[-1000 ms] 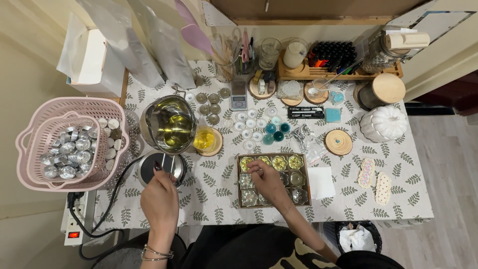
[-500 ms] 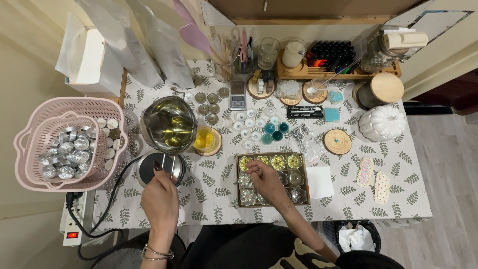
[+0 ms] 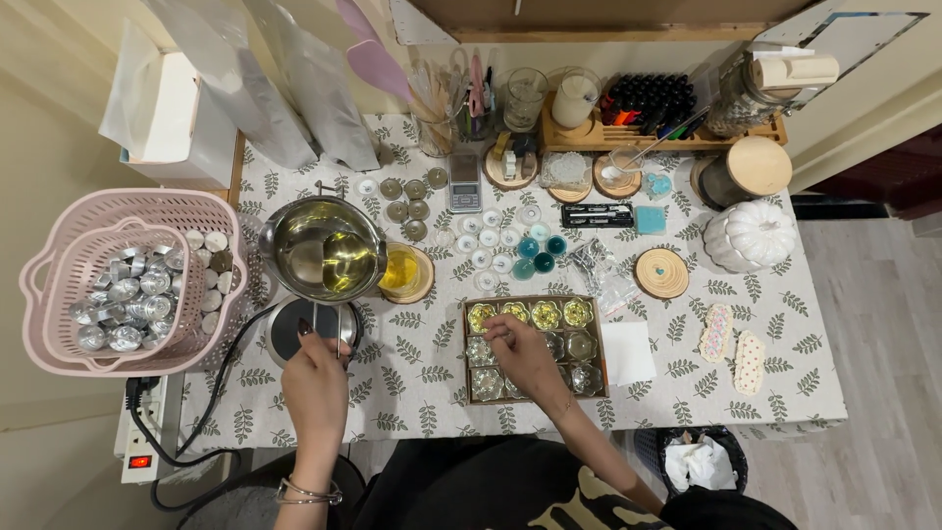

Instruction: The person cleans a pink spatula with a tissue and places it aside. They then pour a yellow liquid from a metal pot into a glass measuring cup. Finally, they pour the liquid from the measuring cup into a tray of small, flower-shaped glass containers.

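Looking down from the head camera, we see our right hand (image 3: 525, 355) lying over the shallow brown tray (image 3: 599, 345) of small cups near the table's front edge, its fingers curled and pinched over the tray's middle cups; whether they grasp anything we cannot tell. Four yellow flower-shaped candles (image 3: 530, 314) fill the tray's far row, at twelve o'clock from that hand. Our left hand (image 3: 316, 371) sits at nine o'clock from the tray, fingers closed around the thin handle of the steel pouring pot (image 3: 324, 250), which holds yellow liquid and stands at twelve o'clock from the hand. A round black hot plate (image 3: 285, 329) lies just under that handle. A pink basket (image 3: 98, 280) of silver tealight cups stands at nine o'clock from the pot. A leaf-print tablecloth (image 3: 422, 344) covers the table.
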